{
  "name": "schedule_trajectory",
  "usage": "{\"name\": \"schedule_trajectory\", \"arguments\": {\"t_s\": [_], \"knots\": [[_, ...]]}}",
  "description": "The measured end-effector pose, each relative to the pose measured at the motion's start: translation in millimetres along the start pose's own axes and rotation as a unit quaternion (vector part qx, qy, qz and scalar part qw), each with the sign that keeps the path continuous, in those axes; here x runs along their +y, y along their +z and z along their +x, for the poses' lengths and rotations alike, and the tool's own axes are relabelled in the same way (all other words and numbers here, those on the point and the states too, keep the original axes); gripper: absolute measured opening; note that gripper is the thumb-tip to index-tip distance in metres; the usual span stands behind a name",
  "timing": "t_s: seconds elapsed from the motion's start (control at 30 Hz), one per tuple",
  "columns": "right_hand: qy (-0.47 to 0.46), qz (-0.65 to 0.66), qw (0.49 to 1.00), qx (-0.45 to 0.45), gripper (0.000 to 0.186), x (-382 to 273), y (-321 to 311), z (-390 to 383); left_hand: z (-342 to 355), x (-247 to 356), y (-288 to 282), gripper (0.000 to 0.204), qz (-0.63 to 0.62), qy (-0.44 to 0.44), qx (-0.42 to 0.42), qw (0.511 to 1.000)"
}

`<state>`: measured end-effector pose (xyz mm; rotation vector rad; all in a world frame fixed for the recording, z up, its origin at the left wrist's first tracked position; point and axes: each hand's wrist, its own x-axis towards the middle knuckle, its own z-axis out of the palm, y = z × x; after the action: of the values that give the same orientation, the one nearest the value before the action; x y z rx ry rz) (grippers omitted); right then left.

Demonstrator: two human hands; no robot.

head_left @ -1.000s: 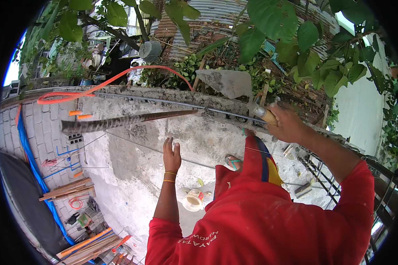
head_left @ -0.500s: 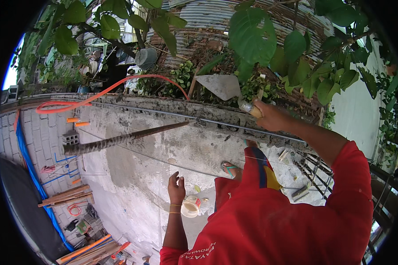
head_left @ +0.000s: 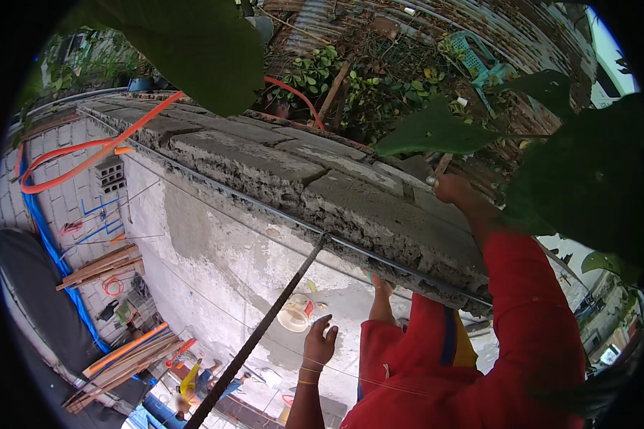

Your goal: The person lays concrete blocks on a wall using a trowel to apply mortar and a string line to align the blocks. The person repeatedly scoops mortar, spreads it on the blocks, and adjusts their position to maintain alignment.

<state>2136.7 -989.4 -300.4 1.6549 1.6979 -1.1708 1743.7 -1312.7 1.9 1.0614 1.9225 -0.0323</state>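
Note:
My right hand (head_left: 454, 189) is closed round the handle of a trowel (head_left: 416, 169), over the far side of the rough block wall top (head_left: 250, 154). The trowel's grey blade shows only in part, since a large green leaf (head_left: 436, 132) covers some of it. Lower down, my left hand (head_left: 319, 342) hangs in the air with loosely bent fingers apart and nothing in them. Beside it, well below, a whitish bucket (head_left: 293, 314) stands on the pale surface. A ribbed steel bar (head_left: 257, 332) slants up to the wall edge, left of my left hand.
A thin grey pipe (head_left: 229, 189) runs along the wall's near edge. An orange hose (head_left: 132, 132) loops over the wall. Leaves hang close in front. Beyond lie plants and a green plastic chair (head_left: 471, 61). Far below are planks (head_left: 125, 365) and a person in yellow (head_left: 189, 382).
The view has shifted, bringing more of the wall top into sight. The trowel in my right hand has come down to the wall top. My left hand stays empty.

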Motion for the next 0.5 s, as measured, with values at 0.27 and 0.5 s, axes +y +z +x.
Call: {"name": "schedule_trajectory", "arguments": {"t_s": [0.27,0.5], "knots": [[-0.072,0.026,0.997,-0.004,0.042,-61.3,-1.7,6.7,-165.6,-130.2,39.5,0.041,-0.002,-0.236,-0.057,0.97],[-0.127,0.085,0.988,0.014,0.043,-1.4,-33.4,-78.6,-141.8,-130.8,59.0,0.034,-0.158,-0.215,-0.024,0.964]]}}
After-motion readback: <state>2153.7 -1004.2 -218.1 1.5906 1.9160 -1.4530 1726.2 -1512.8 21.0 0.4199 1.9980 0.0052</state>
